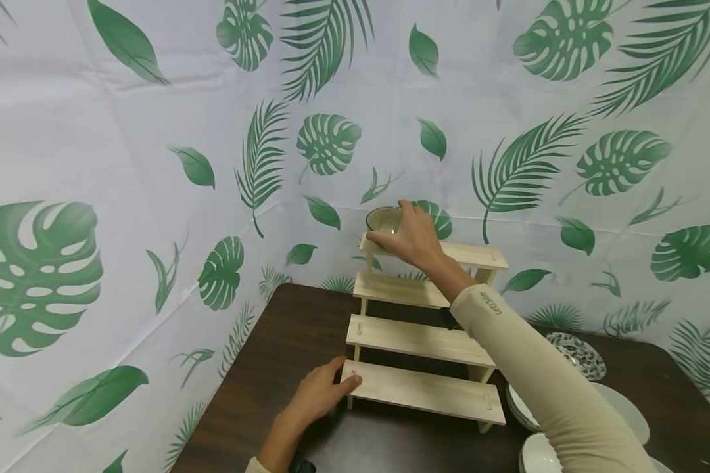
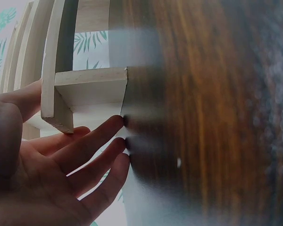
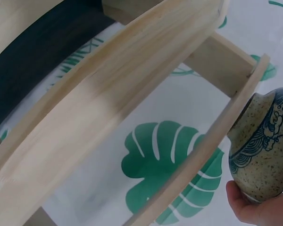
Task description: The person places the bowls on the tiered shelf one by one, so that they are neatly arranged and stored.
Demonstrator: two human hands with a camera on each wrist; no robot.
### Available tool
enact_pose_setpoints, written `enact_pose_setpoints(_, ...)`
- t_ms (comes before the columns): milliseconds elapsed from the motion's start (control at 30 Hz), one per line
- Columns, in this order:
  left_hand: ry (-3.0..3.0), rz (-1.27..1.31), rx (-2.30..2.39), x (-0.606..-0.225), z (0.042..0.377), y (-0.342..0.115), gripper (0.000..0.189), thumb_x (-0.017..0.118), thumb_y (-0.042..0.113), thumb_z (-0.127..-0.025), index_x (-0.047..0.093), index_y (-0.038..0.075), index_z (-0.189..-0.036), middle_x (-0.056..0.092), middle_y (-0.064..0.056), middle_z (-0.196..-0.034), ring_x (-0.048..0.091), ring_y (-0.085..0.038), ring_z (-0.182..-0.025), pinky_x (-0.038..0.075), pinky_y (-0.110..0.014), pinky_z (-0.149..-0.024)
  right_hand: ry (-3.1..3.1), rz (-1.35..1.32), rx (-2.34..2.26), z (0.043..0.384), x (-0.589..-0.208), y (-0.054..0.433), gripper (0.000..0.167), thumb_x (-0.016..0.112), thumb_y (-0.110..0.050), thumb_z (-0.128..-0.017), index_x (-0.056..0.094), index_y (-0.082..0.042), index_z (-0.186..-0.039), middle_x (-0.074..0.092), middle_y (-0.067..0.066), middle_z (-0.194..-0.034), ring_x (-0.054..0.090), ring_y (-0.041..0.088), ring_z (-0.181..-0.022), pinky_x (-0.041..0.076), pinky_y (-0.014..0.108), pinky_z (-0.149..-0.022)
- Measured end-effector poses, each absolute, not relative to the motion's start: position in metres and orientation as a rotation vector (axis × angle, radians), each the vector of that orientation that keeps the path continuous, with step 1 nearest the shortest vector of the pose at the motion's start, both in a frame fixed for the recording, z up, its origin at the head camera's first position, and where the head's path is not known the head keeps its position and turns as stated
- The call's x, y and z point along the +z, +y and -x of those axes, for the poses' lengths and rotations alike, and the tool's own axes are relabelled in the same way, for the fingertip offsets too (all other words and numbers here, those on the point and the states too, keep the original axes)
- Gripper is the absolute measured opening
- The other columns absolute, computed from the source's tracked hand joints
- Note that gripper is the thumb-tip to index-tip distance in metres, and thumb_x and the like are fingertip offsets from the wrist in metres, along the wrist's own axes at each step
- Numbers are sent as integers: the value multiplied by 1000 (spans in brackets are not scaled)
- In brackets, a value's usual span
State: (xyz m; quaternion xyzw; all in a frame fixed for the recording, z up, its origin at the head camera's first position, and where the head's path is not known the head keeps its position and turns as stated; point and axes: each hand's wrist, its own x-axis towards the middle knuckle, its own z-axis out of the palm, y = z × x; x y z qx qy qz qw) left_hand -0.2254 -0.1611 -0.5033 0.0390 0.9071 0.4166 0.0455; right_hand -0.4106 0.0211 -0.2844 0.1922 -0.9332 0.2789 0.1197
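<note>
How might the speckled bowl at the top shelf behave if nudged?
The speckled bowl looks like glazed ceramic, so it's probably stiff and breakable. The shiny highlight inside suggests a slippery surface. Its rounded wall could let it tip, perhaps off the narrow top shelf.

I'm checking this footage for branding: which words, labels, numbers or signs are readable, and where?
"LetsSlim": small, slanted print on the right sleeve, near the cuff.
No other readable text: the bowl shows blue decoration but no legible lettering, and the wooden shelf shows none.
</note>
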Motion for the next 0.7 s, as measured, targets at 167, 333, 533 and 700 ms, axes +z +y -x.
enact_pose_setpoints(167, 2771, -116, 1282, -505, 225, -159, 72, 62, 51, -100, 50, 0, -149, 62, -27, -140, 60, -50, -126, 44, -71, -100, -2734, -555, 828, 413, -288, 21, 102, 74, -62, -85, 34, -4, -158, 45, 28, -155, 44, 48, -142, 42, 63, -112)
enact_pose_setpoints(333, 2776, -102, 1278, -506, 223, -159, 72, 63, 51, -99, 51, 0, -149, 63, -27, -140, 60, -49, -127, 44, -71, -102, -2743, -555, 844, 414, -289, 19, 102, 74, -62, -85, 34, -4, -159, 44, 27, -156, 44, 47, -143, 42, 61, -112)
enact_pose_setpoints(533, 2781, -106, 1269, -505, 225, -158, 73, 62, 52, -99, 50, -1, -149, 63, -27, -140, 61, -49, -126, 46, -68, -101, -2750, -530, 844, 420, -290, 18, 101, 72, -63, -85, 35, -4, -158, 46, 27, -154, 46, 46, -140, 45, 61, -110)
enact_pose_setpoints(700, 2782, -104, 1265, -504, 226, -160, 73, 62, 51, -100, 50, -1, -149, 62, -27, -140, 61, -49, -126, 45, -68, -102, -2744, -530, 853, 423, -291, 15, 100, 70, -63, -86, 35, -4, -158, 45, 26, -155, 45, 45, -142, 43, 61, -111)
